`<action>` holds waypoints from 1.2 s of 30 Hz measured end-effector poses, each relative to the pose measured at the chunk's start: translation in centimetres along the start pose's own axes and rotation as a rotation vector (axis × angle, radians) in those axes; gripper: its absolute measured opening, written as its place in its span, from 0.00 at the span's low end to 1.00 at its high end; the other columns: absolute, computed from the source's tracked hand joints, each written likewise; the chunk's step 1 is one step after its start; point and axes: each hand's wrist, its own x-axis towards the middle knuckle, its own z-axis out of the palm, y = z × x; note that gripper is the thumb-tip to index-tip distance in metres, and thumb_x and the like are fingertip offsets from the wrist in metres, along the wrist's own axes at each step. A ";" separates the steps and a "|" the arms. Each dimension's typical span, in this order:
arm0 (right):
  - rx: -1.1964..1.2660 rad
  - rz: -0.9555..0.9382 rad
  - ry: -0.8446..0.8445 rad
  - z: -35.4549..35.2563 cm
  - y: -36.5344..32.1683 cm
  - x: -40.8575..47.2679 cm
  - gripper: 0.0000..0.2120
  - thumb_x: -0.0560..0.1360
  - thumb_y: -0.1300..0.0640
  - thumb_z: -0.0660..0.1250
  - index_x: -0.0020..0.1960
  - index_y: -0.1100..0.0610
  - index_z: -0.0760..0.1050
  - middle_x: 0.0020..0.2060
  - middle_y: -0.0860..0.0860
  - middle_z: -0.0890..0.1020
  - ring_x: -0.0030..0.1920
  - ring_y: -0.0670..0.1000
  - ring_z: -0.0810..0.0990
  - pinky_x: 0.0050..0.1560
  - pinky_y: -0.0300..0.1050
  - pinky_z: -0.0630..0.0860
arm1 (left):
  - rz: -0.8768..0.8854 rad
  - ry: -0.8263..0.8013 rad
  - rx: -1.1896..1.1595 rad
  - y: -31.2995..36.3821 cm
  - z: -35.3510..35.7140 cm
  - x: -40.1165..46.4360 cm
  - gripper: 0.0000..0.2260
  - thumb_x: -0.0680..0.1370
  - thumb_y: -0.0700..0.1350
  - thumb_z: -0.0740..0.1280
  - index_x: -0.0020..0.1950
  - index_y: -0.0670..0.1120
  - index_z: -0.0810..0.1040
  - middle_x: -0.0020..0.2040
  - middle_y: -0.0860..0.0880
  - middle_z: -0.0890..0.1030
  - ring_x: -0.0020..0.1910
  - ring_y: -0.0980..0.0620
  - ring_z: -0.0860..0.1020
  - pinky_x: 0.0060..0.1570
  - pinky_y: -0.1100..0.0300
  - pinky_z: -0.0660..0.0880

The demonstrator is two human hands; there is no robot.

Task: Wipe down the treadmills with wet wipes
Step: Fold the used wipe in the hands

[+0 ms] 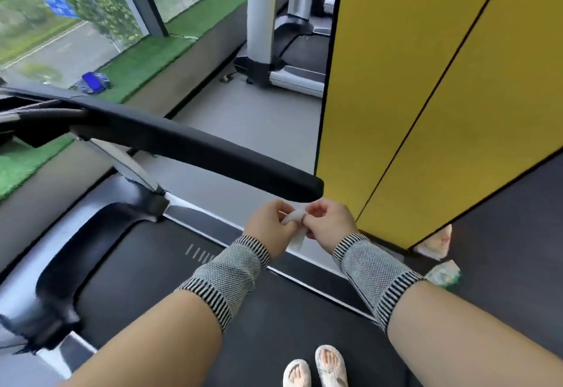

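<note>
The person stands on the treadmill (170, 268), feet in pale sandals (315, 367) on its dark belt, and everything else sits around that machine. Its long black handrail (195, 149) crosses in front of them, ending just above the two hands. A yellow panelled wall (426, 88) rises close beside the treadmill, past the handrail's tip. Further off, beyond the grey floor, a second treadmill (283, 51) stands by the windows, with a strip of green artificial turf (170, 48) along the glass and a blue cloth (93, 82) lying on it.

Both hands meet just below the end of the handrail, over the treadmill's side rail. The left hand (269, 228) has its fingers curled and pinches one end of a white wet wipe (295, 222). The right hand (330, 222) is curled too, gripping the same wipe from the other side, so the bunched wipe runs between them with a tail hanging down. The wipe touches neither the handrail nor the belt. Grey knitted sleeves with striped cuffs (368, 264) cover both wrists.

At the foot of the yellow wall, beside the treadmill, lie a couple of crumpled packets (438, 252).
</note>
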 end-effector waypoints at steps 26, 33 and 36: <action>0.167 0.133 0.315 -23.6 12.6 -4.5 0.06 0.74 0.64 0.66 0.45 0.55 0.79 0.37 0.46 0.80 0.45 0.49 0.79 0.56 0.50 0.78 | 0.297 -0.343 0.168 17.3 21.9 0.5 0.10 0.78 0.46 0.65 0.58 0.47 0.79 0.50 0.49 0.82 0.45 0.52 0.78 0.42 0.63 0.74; 0.084 0.116 0.404 -28.9 15.0 -1.2 0.05 0.74 0.65 0.66 0.46 0.57 0.79 0.35 0.45 0.77 0.39 0.46 0.76 0.46 0.39 0.75 | 0.343 -0.326 0.212 20.9 26.9 3.8 0.04 0.77 0.49 0.67 0.45 0.50 0.75 0.40 0.52 0.79 0.40 0.52 0.76 0.38 0.62 0.70; 0.053 0.106 0.410 -30.9 17.1 0.7 0.05 0.72 0.64 0.67 0.42 0.55 0.78 0.33 0.46 0.78 0.37 0.47 0.77 0.39 0.37 0.76 | 0.333 -0.316 0.204 21.6 29.6 5.2 0.05 0.76 0.49 0.67 0.43 0.50 0.75 0.40 0.50 0.80 0.39 0.50 0.77 0.37 0.61 0.72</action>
